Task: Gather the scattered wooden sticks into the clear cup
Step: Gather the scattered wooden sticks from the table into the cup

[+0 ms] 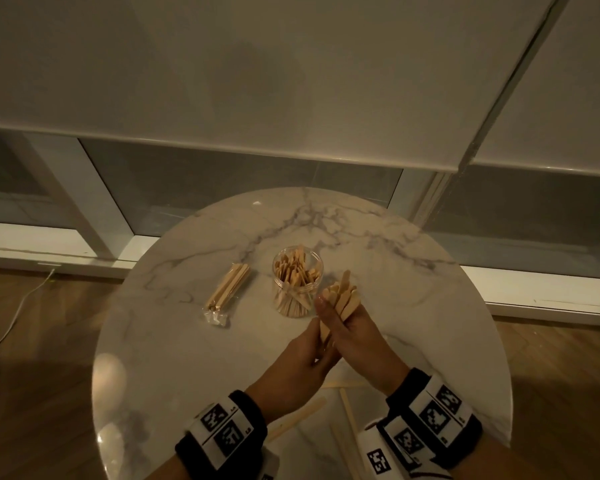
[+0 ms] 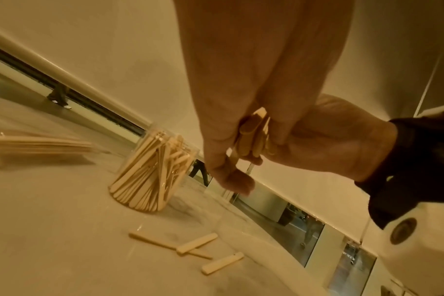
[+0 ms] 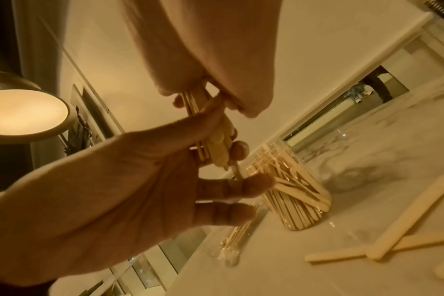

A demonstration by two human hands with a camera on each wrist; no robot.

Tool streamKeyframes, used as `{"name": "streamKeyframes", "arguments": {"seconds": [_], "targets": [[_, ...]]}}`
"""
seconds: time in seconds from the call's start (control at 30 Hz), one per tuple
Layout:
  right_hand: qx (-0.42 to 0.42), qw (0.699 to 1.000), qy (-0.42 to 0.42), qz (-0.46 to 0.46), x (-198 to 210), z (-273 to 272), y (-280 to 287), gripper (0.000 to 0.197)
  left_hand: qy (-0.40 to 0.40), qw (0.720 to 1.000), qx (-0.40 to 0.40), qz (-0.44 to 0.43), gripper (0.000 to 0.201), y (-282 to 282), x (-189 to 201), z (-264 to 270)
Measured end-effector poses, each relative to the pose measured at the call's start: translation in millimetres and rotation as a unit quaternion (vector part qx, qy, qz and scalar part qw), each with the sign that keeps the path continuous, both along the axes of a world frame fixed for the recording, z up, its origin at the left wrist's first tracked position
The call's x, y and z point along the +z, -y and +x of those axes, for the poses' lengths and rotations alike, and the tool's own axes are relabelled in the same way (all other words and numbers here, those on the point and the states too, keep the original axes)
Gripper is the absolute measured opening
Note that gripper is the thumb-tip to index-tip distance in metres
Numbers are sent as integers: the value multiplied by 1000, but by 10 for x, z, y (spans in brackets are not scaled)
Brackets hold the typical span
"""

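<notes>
The clear cup (image 1: 298, 284) stands upright near the middle of the round marble table (image 1: 187, 358), packed with wooden sticks. Just right of it and above the tabletop, my right hand (image 1: 330, 315) grips a fanned bunch of sticks (image 1: 342, 292) whose tips point away from me. My left hand (image 1: 321, 346) pinches the lower ends of the same bunch from below. In the right wrist view the left thumb lies across the bunch (image 3: 217, 138), with the cup (image 3: 295, 192) behind. Several loose sticks (image 2: 190, 247) lie flat on the marble near me.
A plastic-wrapped bundle of sticks (image 1: 227, 289) lies left of the cup. More loose sticks (image 1: 300, 415) lie between my wrists near the front edge. Window frames and a lowered blind stand beyond the table; a white cable (image 1: 11, 323) runs over the wooden floor at left.
</notes>
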State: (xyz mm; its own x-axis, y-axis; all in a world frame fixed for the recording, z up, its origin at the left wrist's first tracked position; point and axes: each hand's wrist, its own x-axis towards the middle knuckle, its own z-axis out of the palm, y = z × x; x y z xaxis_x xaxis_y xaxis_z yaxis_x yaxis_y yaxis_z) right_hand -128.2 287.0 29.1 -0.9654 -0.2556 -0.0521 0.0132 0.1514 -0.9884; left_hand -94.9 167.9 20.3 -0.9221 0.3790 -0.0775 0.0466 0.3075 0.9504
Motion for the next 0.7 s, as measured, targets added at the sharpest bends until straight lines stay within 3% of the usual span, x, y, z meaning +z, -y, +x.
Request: {"name": "streamKeyframes", "arguments": {"seconds": [0.1, 0.27, 0.43, 0.53, 0.63, 0.7], "targets": [[32, 999, -23, -6, 81, -13, 36, 10, -2, 1000, -16, -3, 27, 10, -6, -8], [68, 997, 6, 21, 185, -149, -38, 6, -21, 999, -25, 22, 51, 102, -80, -36], [86, 994, 12, 68, 243, -325, -75, 12, -55, 998, 3, -12, 46, 141, -144, -115], [50, 997, -19, 58, 267, -513, -53, 10, -56, 994, 89, -37, 32, 150, -130, -192], [-38, 994, -69, 73, 305, -832, -37, 11, -44, 978, 166, -115, 67, 263, -151, -340], [-78, 989, -96, 80, 268, -1039, 9, 13, -83, 966, 186, -161, 76, 327, -116, -458]]}}
